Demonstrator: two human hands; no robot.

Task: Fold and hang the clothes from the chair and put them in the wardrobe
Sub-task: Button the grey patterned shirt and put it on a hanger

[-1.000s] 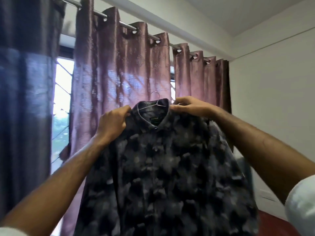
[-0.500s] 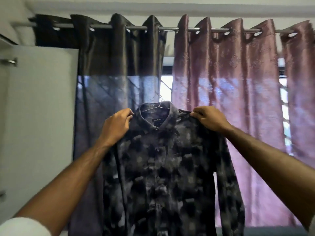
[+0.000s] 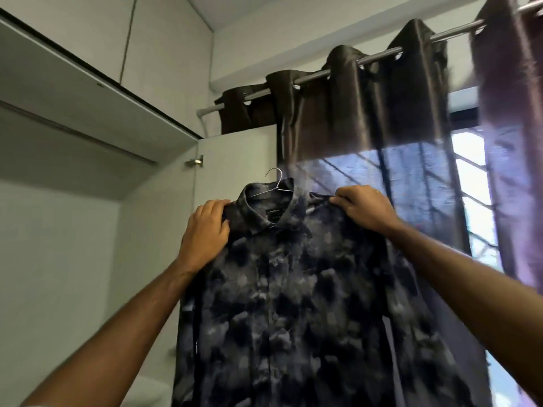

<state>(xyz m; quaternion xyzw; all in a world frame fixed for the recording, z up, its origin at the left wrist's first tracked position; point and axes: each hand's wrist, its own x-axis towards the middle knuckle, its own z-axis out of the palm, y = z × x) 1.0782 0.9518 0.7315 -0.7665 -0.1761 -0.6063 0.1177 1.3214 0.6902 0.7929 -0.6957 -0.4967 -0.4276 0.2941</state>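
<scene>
- Swinging left since half a second ago, the view now takes in an open wardrobe (image 3: 73, 230) on the left, and the curtains that filled the background have slid to the right; both hands keep the same hold on the shirt's shoulders.
- At far left, the wardrobe's pale interior stands open, with a rail (image 3: 88, 133) running under its top panel, where a hanger could hook.
- Just right of that, the open wardrobe door (image 3: 235, 160) shows a metal hinge (image 3: 195, 162) near its top edge.
- Next comes the left hand (image 3: 205, 233), its fingers curled over the shirt's left shoulder, gripping cloth, probably with the hanger arm beneath.
- At centre, the dark patterned shirt (image 3: 293, 304) hangs in the air, front facing the person, buttoned, with its collar at about hinge height.
- A thin wire hanger hook (image 3: 274, 177) rises out of the collar, free and not yet on anything.
- To the right, the right hand (image 3: 364, 210) pinches the other shoulder seam, fingers clamped on the fabric.
- Holding both shoulders likely keeps the shirt level and square on its hanger while it is carried.
- Behind and right, a dark curtain (image 3: 382, 118) and a purple curtain (image 3: 511, 142) hang from a metal rod (image 3: 323, 73) across a bright window (image 3: 470, 177).
- By my reading, the shirt is hung and on its way to the rail.
</scene>
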